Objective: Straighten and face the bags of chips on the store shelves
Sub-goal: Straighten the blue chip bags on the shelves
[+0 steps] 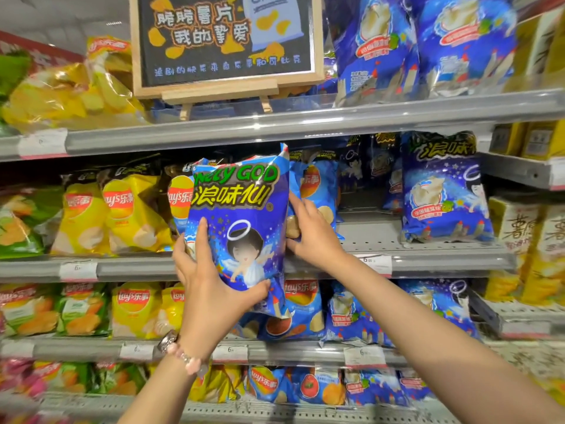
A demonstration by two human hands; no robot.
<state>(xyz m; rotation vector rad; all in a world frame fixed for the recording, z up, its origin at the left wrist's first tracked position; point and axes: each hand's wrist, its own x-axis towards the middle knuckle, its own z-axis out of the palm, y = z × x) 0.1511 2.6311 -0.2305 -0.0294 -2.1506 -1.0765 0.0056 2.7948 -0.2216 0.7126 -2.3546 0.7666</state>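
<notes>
A blue chip bag with green lettering and an angel cartoon is held upright in front of the middle shelf. My left hand grips its lower left part, thumb under the bottom edge and a finger up the front. My right hand reaches behind the bag's right edge and touches a blue Lay's bag standing on the shelf. A matching blue angel bag stands further right on the same shelf.
Yellow Lay's bags fill the shelf to the left, green ones beyond them. A wooden-framed chalkboard sign stands on the top shelf between yellow and blue bags. A gap shows on the middle shelf. Lower shelves hold more bags.
</notes>
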